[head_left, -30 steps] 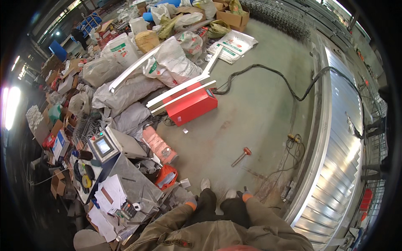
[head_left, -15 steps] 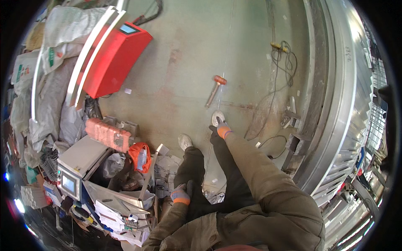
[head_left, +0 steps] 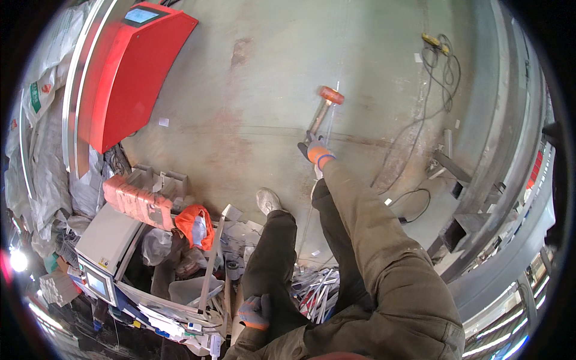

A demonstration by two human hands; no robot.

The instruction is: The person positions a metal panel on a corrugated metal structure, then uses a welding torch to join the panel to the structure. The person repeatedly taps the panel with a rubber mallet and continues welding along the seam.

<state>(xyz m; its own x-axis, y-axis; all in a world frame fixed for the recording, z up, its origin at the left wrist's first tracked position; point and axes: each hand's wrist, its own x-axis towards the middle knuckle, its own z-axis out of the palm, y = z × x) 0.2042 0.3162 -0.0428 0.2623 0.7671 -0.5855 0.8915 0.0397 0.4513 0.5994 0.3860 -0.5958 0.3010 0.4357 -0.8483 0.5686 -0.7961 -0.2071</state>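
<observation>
On the floor ahead lies a mallet [head_left: 320,114] with an orange-red head and a light handle. My right hand [head_left: 315,149], in a grey and orange work glove, reaches down to the near end of that handle. Its fingers look spread, and contact with the handle is hard to judge. Lower in the picture, my left hand [head_left: 255,311], gloved the same way, rests on my left thigh with nothing seen in it; its fingers lie along the dark trousers.
A red machine housing [head_left: 132,75] with a screen stands far left. Nearer, an open grey bin [head_left: 162,282] holds plastic bags and scraps beside a pink-wrapped bundle [head_left: 137,201]. To the right lie a coiled cable [head_left: 447,78] and metal profiles [head_left: 462,231]. White strips [head_left: 321,294] lie between my legs.
My right arm has stretched forward, bringing the hand from above my shoe to the mallet's handle end. The view has shifted and come closer to the floor. My left hand stays on my leg.
</observation>
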